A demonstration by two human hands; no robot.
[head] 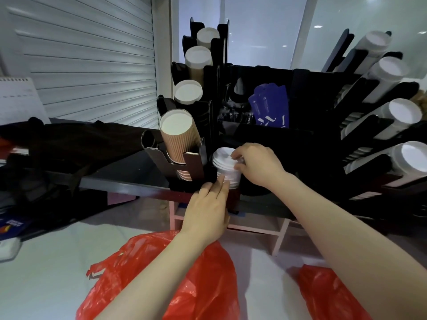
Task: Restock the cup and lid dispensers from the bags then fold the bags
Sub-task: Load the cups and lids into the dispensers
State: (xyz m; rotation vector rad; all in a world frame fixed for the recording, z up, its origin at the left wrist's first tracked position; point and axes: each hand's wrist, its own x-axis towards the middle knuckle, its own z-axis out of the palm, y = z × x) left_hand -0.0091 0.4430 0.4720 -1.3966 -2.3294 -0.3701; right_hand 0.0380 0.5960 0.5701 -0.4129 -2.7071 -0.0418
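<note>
**White lids being loaded into the low centre slot**

The stack of white plastic lids (225, 165) stands at the centre of the frame. It is upright in a low slot at the front of the black plastic dispenser rack (254, 72), with its upper part still clear of the slot. The top lid is pinched between the curled fingertips and thumb of the right hand (260, 166). The left hand (208, 209), just below and to the left, is held with fingers straight and laid against the side of the stack.

The step in hand is judged to be the restocking of the lid dispenser. Whether the stack is fully seated cannot be told, since its foot is hidden behind the left fingers. A steady downward press, with the stack kept square, appears to be called for next, and then a release.

Just left of the lids, a sleeve of brown ribbed paper cups (179, 139) lies tilted in its holder. White paper cup stacks (402, 112) fill the holders along the right edge. Two crumpled red plastic bags (203, 273) lie at the bottom of the frame, not yet folded. Whether any stock is left in them cannot be seen.
</note>
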